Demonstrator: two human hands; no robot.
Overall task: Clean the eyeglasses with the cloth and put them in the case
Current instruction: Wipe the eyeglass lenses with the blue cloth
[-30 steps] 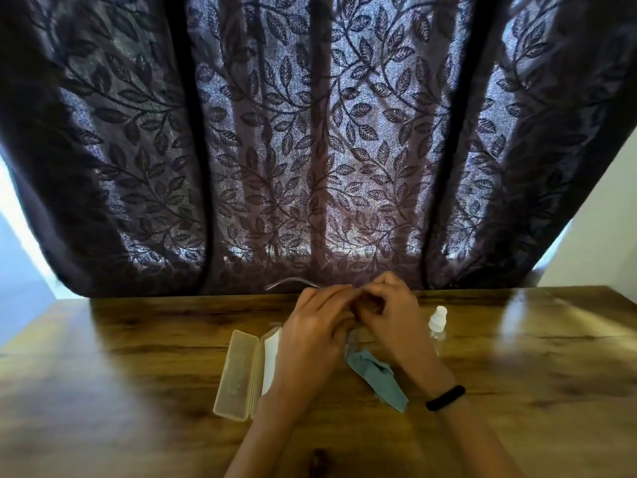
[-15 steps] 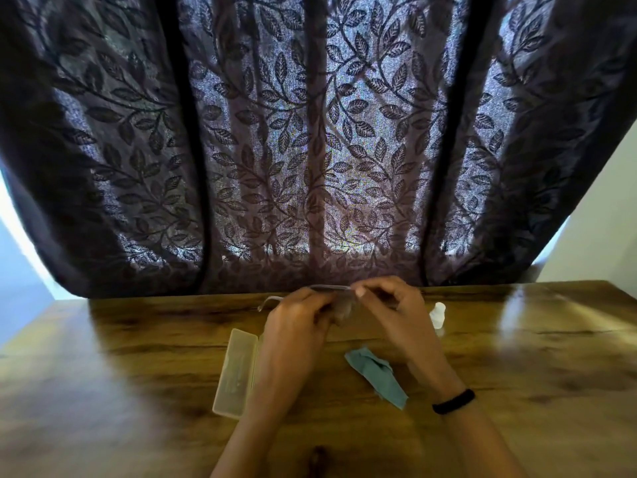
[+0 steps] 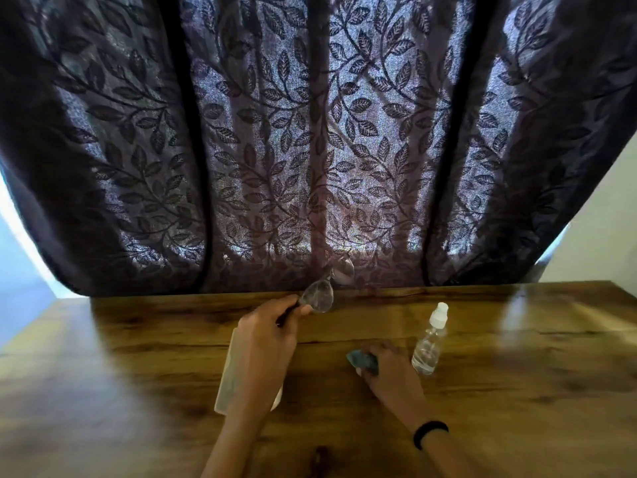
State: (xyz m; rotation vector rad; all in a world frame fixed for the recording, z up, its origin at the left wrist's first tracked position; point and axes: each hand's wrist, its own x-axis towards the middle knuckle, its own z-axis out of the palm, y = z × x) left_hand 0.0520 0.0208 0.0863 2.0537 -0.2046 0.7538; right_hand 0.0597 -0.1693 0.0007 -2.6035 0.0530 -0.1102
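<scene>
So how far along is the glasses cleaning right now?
Early stage. Done: the translucent plastic case lies open on the wooden table. In hand: the left hand holds up the clear-lensed eyeglasses, and the right hand is on the teal cloth beside the clear spray bottle. Left: wiping the lenses, then casing the glasses.

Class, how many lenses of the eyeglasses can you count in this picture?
2. One lens sits just beyond the left hand, which holds the eyeglasses; the other lens is higher, against the curtain.
</scene>
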